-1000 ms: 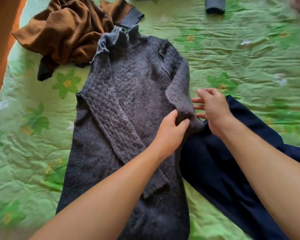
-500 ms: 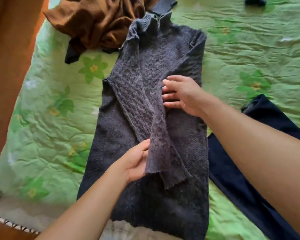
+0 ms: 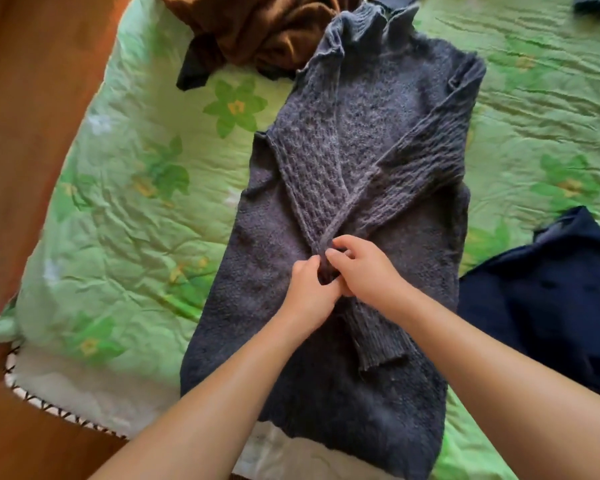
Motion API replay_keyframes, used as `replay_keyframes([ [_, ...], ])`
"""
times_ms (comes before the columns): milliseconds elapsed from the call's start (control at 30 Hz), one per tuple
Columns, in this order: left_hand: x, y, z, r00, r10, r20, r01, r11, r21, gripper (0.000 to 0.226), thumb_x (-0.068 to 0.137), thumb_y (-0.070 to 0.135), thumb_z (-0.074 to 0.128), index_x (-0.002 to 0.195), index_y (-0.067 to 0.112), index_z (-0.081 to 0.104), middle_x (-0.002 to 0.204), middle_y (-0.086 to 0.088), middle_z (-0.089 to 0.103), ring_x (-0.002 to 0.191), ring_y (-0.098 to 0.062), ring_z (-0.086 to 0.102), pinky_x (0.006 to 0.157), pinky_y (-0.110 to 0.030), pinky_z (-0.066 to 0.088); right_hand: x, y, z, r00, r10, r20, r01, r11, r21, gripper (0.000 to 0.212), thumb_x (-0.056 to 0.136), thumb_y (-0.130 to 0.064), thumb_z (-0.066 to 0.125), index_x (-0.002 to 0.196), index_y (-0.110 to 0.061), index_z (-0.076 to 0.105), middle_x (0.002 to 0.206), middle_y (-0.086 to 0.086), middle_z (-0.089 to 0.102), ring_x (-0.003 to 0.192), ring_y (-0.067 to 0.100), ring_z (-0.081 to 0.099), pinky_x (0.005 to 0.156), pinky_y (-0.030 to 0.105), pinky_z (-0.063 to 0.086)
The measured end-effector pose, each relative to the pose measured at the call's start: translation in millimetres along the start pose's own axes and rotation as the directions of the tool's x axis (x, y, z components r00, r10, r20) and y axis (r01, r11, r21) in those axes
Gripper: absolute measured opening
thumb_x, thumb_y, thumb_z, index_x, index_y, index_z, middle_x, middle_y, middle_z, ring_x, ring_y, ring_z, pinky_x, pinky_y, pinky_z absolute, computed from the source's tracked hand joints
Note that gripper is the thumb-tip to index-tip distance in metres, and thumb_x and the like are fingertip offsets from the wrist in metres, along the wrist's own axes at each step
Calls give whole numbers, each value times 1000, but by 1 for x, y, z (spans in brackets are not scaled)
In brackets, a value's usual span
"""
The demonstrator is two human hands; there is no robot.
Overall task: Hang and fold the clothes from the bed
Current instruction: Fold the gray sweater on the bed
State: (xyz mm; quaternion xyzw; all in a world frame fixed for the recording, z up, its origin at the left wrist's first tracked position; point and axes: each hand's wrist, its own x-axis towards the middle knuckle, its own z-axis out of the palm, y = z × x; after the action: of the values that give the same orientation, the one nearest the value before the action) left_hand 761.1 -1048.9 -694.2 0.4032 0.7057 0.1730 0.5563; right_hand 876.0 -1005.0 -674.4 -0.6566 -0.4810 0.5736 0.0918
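Note:
A grey knitted sweater (image 3: 406, 109) lies flat, lengthwise, on the green flowered bedspread (image 3: 125, 209). Both its sleeves are folded inward and cross over the body. My left hand (image 3: 309, 292) and my right hand (image 3: 364, 268) meet at the crossing point in the sweater's middle. The fingers of both hands pinch the sleeve fabric there. The cuff of one sleeve (image 3: 381, 348) lies just below my hands.
A crumpled brown garment (image 3: 257, 26) lies at the bed's far left, touching the sweater's collar. A dark navy garment (image 3: 548, 292) lies to the right. Another dark item (image 3: 596, 6) sits at the top right corner. The wooden floor (image 3: 28, 133) borders the bed on the left.
The right sleeve has been folded across the sweater's body over the left sleeve. Both hands have moved together to the middle where the sleeves cross.

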Motion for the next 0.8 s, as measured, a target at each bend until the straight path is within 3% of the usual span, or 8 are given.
replay_keyframes([
  [67,-6,-2,-10,1000,8,-11,-9,990,-140,10,88,27,69,97,24,65,90,-1,70,77,-1,68,65,-14,49,-8,-5,5,990,63,126,-94,963,254,22,104,-24,53,125,-20,57,86,8,68,51,17,58,40,25,43],
  [133,-11,-9,-21,997,44,-71,-53,990,-131,3,96,20,65,97,20,67,85,3,73,75,2,67,66,-18,50,-10,-3,12,986,43,161,-98,931,352,24,105,-23,50,127,-22,58,84,10,67,51,18,57,39,25,41],
  [267,-12,-26,-47,996,-10,-92,-5,986,-168,13,97,21,63,95,14,73,93,-4,77,87,-18,71,84,-38,55,-10,21,2,933,-103,-344,73,992,-101,16,98,-33,57,103,-23,69,85,1,67,79,21,63,73,37,51],
  [400,-4,-44,-70,984,-176,-9,169,960,-224,12,94,25,65,94,14,71,92,-9,74,84,-21,66,78,-43,57,-26,60,-2,947,105,-304,-216,908,-359,51,92,-47,63,131,-16,50,121,14,59,113,37,56,95,48,49],
  [467,-1,-49,-78,988,-149,-48,148,989,-30,13,96,21,65,92,10,69,85,-9,71,74,-15,62,68,-35,53,-29,75,1,950,169,-263,-258,899,-355,45,93,-46,64,123,-15,52,120,14,63,113,38,58,91,44,49],
  [567,-2,-57,-90,997,-51,-57,61,983,176,16,95,21,66,86,8,67,73,-4,66,65,-9,55,60,-28,46,-33,78,-8,931,177,-319,-222,969,-111,22,95,-38,66,99,-18,57,101,5,64,106,32,60,79,35,40],
  [667,-1,-71,-101,998,-50,33,39,963,266,19,93,25,68,84,8,65,70,-1,63,63,-14,60,54,-27,53,-43,88,-18,932,158,-326,-233,951,-203,22,97,-43,60,101,-21,55,97,2,63,99,31,60,77,37,41],
  [800,6,-57,-116,998,56,-14,-28,686,727,34,90,56,60,94,22,60,85,1,69,86,-26,67,71,-37,53,-32,80,-27,906,79,-417,-256,885,-388,28,99,-44,55,113,-19,55,104,8,64,100,34,61,81,43,48],
])
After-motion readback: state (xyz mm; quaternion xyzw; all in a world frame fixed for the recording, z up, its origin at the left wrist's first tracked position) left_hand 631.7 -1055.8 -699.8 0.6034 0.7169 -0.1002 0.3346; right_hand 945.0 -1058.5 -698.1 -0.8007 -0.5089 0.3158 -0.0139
